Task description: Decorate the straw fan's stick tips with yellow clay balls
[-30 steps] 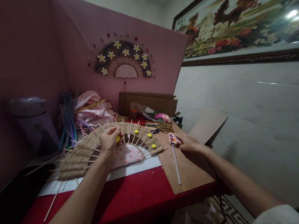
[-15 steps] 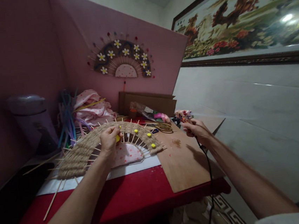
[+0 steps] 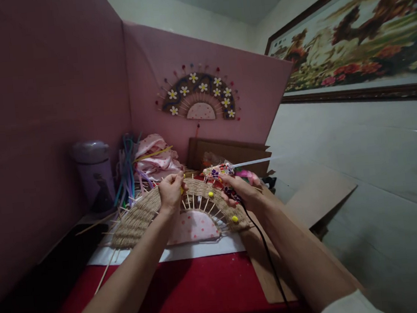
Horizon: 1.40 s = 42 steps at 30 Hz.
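A half-round woven jute fan (image 3: 137,221) with wooden stick spokes lies on white paper on the red table (image 3: 206,284). My left hand (image 3: 170,192) pinches a small yellow bead at the fan's upper rim. My right hand (image 3: 241,192) grips a flower-patterned glue gun (image 3: 219,172) with a white glue stick jutting to the right and a black cord trailing down my arm. The gun's nozzle points left, close to my left fingers. Two more yellow beads (image 3: 210,194) sit on the fan's right side.
A finished flowered fan (image 3: 199,96) hangs on the pink backboard. Behind the work are a grey lidded jar (image 3: 94,172), coloured strips and pink cloth (image 3: 155,156), and a cardboard box (image 3: 230,152). A cardboard sheet (image 3: 267,274) lies at the right; a framed painting (image 3: 360,48) hangs beyond.
My right hand lifted the glue gun from the cardboard sheet and carried it left, up to the fan's rim beside my left hand. The view shifted left.
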Each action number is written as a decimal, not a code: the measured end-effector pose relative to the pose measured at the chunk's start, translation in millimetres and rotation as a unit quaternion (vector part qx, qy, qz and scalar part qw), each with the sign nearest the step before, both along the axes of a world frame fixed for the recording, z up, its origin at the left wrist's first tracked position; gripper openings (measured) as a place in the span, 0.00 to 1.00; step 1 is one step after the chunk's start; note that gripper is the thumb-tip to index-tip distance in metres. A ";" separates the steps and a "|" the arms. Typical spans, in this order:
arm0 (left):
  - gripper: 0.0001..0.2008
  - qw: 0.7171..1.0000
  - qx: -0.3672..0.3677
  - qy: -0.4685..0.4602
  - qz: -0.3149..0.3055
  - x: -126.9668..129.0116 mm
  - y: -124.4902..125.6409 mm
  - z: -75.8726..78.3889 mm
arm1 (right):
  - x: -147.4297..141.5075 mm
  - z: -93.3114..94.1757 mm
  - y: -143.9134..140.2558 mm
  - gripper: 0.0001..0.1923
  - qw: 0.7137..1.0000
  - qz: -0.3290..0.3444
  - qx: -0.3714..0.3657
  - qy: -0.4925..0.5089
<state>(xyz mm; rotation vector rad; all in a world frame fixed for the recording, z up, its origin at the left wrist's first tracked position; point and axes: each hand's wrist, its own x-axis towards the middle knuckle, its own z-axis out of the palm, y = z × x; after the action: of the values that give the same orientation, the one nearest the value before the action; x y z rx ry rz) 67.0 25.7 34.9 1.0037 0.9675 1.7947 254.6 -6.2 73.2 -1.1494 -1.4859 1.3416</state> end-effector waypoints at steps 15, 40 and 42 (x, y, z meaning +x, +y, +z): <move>0.13 0.983 0.028 0.135 0.121 -10.1 38.1 -23.8 | -18.5 -5.5 36.5 0.32 0.986 -0.055 0.016 -0.158; 0.13 0.947 0.085 0.254 0.178 -13.1 18.6 -33.8 | -24.3 -25.4 47.7 0.33 0.977 -0.049 0.045 -0.204; 0.13 0.946 0.087 0.254 0.179 -13.1 18.6 -33.6 | -25.1 -26.3 49.4 0.33 0.975 -0.057 0.046 -0.208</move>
<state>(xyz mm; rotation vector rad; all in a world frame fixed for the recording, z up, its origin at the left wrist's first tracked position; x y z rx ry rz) 53.8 44.3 1.3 1.5306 1.3939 1.9826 229.5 43.2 46.9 -1.4949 -1.7245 0.9804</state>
